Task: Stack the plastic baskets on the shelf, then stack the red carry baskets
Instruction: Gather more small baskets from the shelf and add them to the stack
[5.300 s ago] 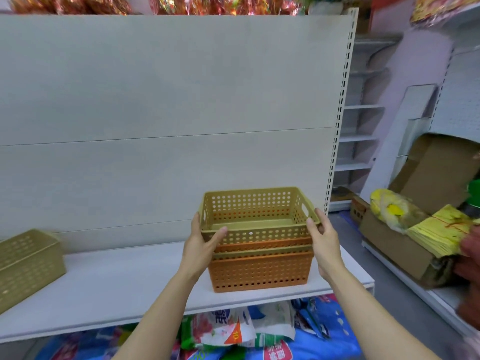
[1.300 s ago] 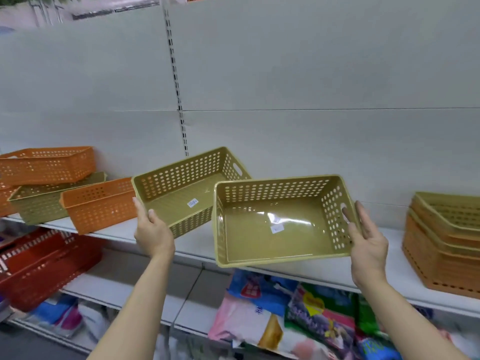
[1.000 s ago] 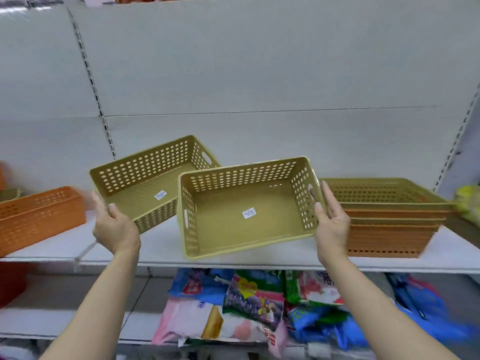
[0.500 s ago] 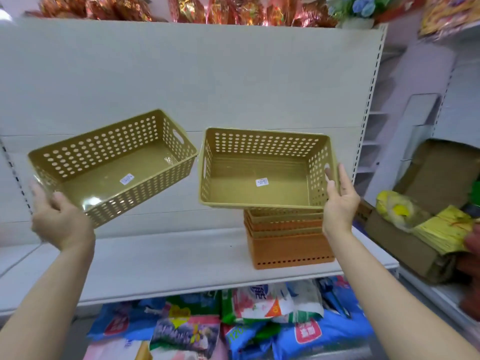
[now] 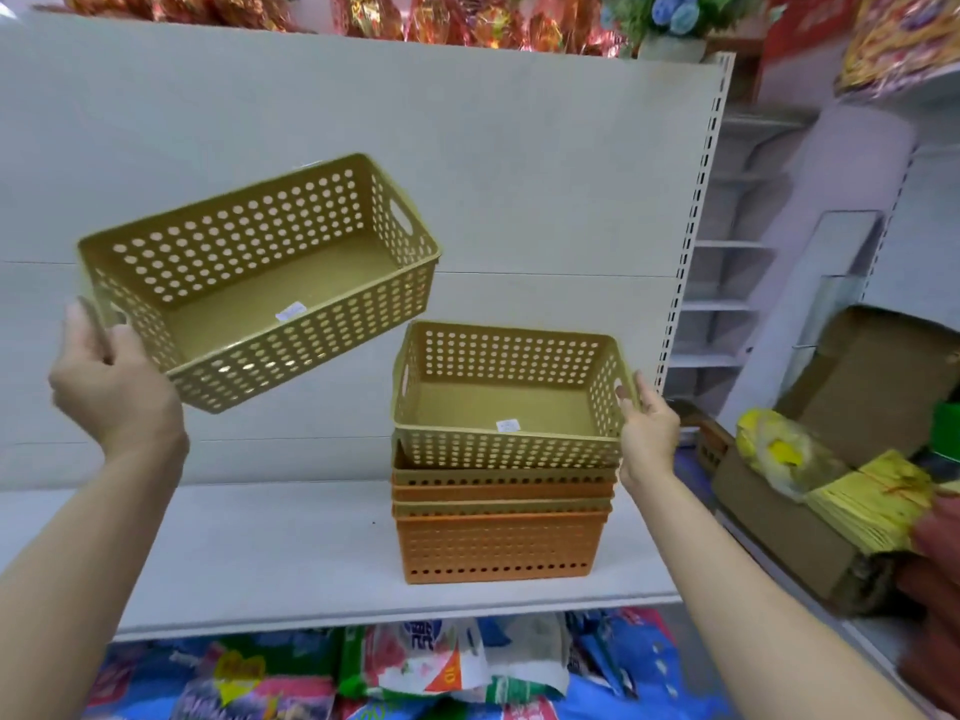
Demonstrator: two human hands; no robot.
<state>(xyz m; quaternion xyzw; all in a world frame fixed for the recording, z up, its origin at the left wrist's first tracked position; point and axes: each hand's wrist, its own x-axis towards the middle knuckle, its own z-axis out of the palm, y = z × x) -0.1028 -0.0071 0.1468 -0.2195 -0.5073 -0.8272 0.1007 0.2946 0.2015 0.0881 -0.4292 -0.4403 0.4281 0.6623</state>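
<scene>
The right hand [image 5: 647, 433] grips the right short end of a green basket [image 5: 506, 397], with the fingers near the handle hole of that end. This basket sits in the top of the stack [image 5: 498, 517], a little higher than the ones under it, and I cannot tell if it is pushed fully down. The stack is made of orange and green baskets, one inside the other, and it stands on the white shelf [image 5: 270, 553], near the right end of the shelf. The left hand [image 5: 111, 392] is closed on the short end of a second green basket [image 5: 260, 283] and holds it in the air, to the left of the stack and higher than it, well apart from it. This second basket is tilted, its far right end is raised, and a small white sticker lies on its floor. Under the shelf, below the stack, colourful bags [image 5: 426, 667] are lying. To the right of the stack stands an open cardboard box [image 5: 810, 517] with yellow packets [image 5: 878, 496] on it.
</scene>
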